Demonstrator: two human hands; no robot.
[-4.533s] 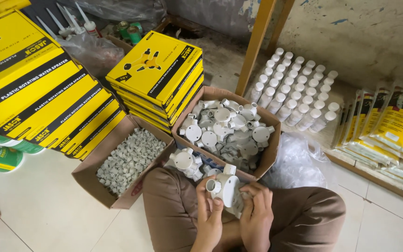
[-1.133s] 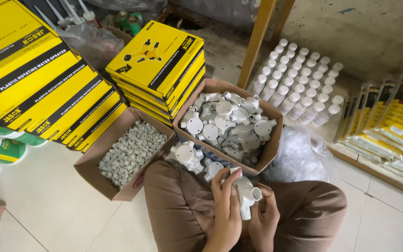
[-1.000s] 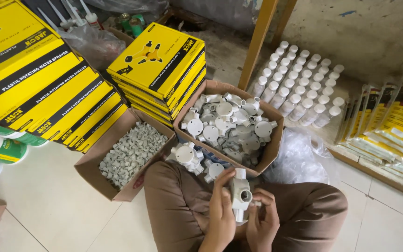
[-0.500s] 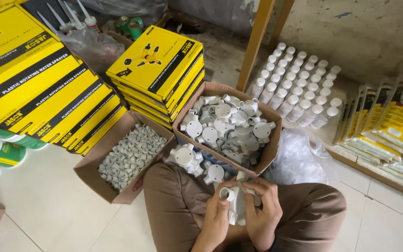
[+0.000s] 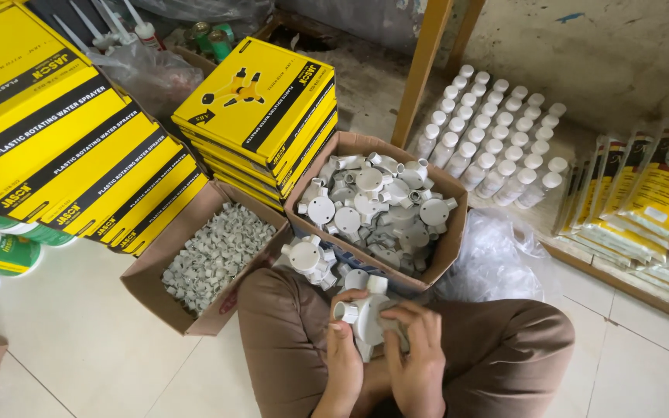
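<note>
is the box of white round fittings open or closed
Open. The cardboard box has its flaps spread outward, and the white round fittings piled inside are in plain view.

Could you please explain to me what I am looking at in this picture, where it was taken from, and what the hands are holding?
There is no machine here: the picture comes from a camera worn on a person's head, looking down at their lap and the tiled floor. The left hand and right hand together hold a white plastic conduit junction box. More of them fill the open cardboard box just ahead, and a few lie on the person's knee. Left of that, a second cardboard box holds small grey clips. Around stand stacks of yellow cartons, rows of white bottles and yellow packets.
</note>
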